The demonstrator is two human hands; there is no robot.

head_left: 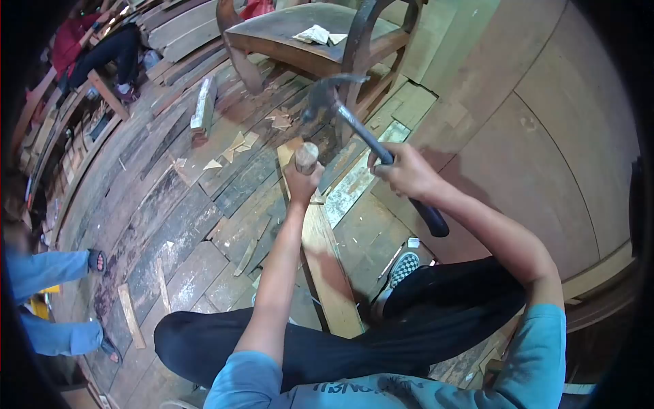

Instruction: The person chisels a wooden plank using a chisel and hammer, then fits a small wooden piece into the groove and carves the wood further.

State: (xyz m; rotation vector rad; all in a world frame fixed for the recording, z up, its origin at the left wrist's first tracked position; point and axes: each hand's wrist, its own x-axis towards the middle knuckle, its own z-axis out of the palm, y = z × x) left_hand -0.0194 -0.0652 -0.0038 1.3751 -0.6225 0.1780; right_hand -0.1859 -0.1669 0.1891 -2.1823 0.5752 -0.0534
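Observation:
My left hand (304,181) is closed around the round wooden handle of a chisel (307,155), held upright on a long plank (325,255). The blade is hidden below the fist. The plank lies lengthwise on the floor between my legs. My right hand (407,172) grips a claw hammer (359,128) by its dark handle. Its head is raised above and slightly right of the chisel's top, apart from it and a little blurred.
A wooden chair (286,58) stands beyond the plank, with pale pieces on its seat. Wood chips (238,144) and offcuts (131,317) litter the floorboards. Large flat panels (524,157) rise at right. One person's legs (58,273) are at left; another person (102,54) sits further back.

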